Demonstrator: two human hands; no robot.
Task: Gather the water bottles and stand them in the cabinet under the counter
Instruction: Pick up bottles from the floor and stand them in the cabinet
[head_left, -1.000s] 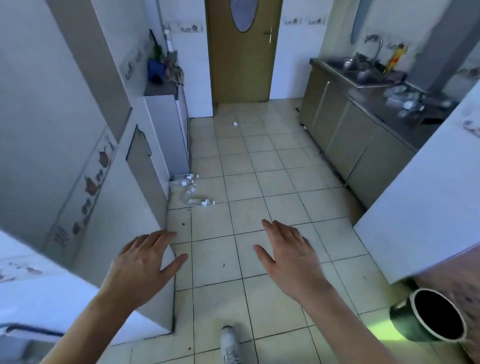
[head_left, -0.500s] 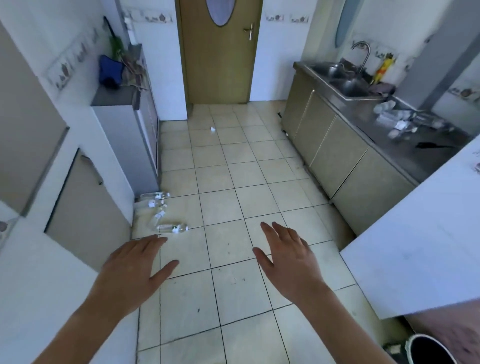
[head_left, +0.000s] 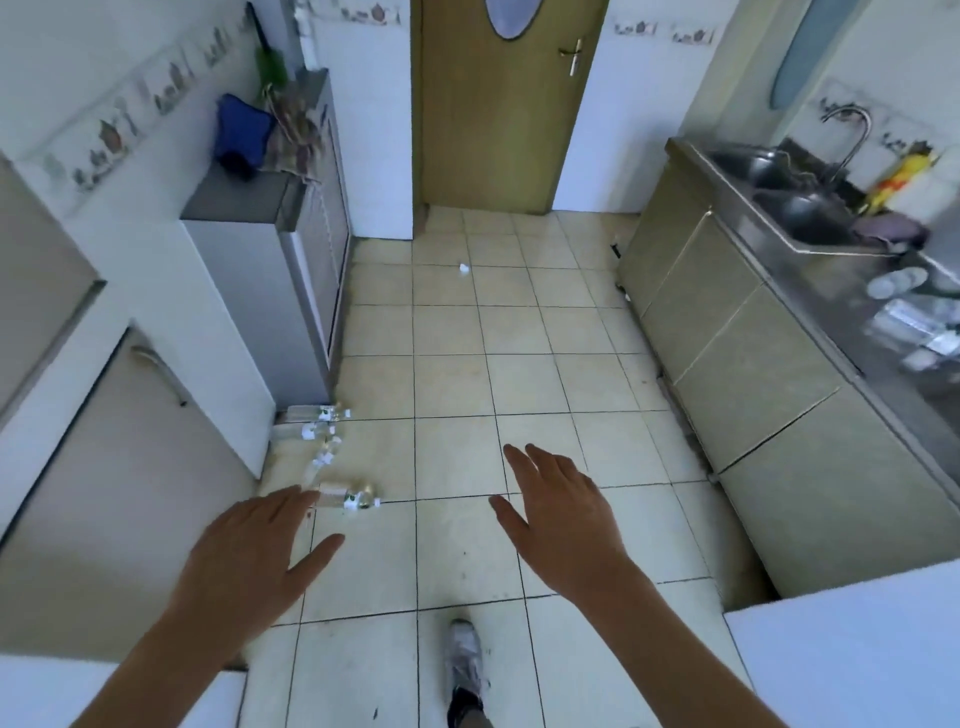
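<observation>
Head view: nothing gathered yet. Bottles (head_left: 332, 457) lying on the floor (head_left: 519, 364) beside the grey cabinet (head_left: 270, 291), more blurred on the desk (head_left: 883, 332) at right. Left hand (head_left: 249, 556) and right hand (head_left: 566, 514) spread, empty. All pickups and cabinet stowing left.

We are looking into a small home kitchen — a steel sink (head_left: 789, 213) with a curved tap (head_left: 852, 135) is set into a counter (head_left: 878, 322) over olive cabinet doors (head_left: 727, 338). White wall tiles carry a border of teapots (head_left: 109, 135), the floor (head_left: 467, 374) is pale square tile, and a wooden door (head_left: 498, 104) closes the far end.
</observation>
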